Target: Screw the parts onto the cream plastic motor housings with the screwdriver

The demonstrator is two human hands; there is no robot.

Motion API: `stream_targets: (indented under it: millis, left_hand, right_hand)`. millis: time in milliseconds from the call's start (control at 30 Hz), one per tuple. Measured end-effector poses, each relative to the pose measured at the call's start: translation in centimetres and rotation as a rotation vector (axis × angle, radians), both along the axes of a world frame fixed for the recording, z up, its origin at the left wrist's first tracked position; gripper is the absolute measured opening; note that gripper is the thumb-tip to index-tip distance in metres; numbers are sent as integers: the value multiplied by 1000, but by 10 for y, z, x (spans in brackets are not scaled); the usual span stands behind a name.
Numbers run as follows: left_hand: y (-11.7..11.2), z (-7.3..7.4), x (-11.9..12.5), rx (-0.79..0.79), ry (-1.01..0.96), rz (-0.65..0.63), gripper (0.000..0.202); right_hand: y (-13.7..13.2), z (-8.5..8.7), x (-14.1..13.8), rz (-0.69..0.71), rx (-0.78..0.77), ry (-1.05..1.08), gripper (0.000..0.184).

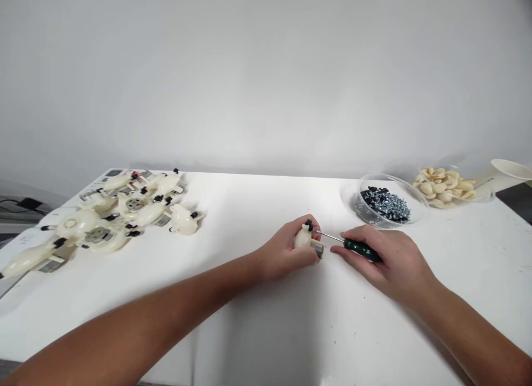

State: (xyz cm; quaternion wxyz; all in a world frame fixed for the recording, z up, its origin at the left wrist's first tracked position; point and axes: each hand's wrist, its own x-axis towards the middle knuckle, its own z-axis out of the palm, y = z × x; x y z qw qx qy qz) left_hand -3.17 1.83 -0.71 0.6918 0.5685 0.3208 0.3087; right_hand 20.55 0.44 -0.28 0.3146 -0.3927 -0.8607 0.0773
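Observation:
My left hand (282, 252) grips a small cream plastic housing (303, 237) with a black piece on top and a metal motor can (318, 251) at its lower end. My fingers hide much of the housing. My right hand (388, 261) holds a green-handled screwdriver (357, 249) level. Its thin steel shaft (328, 236) points left, and the tip ends at the black piece on the housing. The exact contact point is too small to tell.
A heap of several cream housings with black and metal parts (124, 209) lies at the left of the white table (257, 197). To the back right stand a glass bowl of dark and silver screws (384, 204), a bowl of cream parts (443, 186) and a paper cup (511, 171).

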Motion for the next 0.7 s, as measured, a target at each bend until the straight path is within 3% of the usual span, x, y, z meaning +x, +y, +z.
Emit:
stream_targets:
  millis: [100, 200, 367, 467, 533, 600, 700]
  left_hand:
    - [-1, 0, 0, 36, 24, 9, 25]
    - [-1, 0, -2, 63, 62, -11, 26]
    - [-1, -2, -4, 106, 74, -29, 27]
    - [-2, -5, -4, 135, 106, -8, 28]
    - [-2, -6, -3, 136, 121, 9, 29]
    - [-1, -5, -2, 126, 110, 8, 28]
    - [1, -2, -3, 85, 91, -13, 25]
  right_hand:
    - [-2, 1, -1, 7, -2, -20, 15]
    - [-3, 4, -2, -5, -190, 64, 18]
    - [0, 5, -10, -55, -816, 408, 28]
    - [2, 1, -12, 19, -1269, 661, 39]
    - [3, 0, -12, 59, -1428, 752, 41]
    - [2, 2, -12, 39, -1423, 746, 41]
    - [0, 9, -12, -57, -1197, 597, 34]
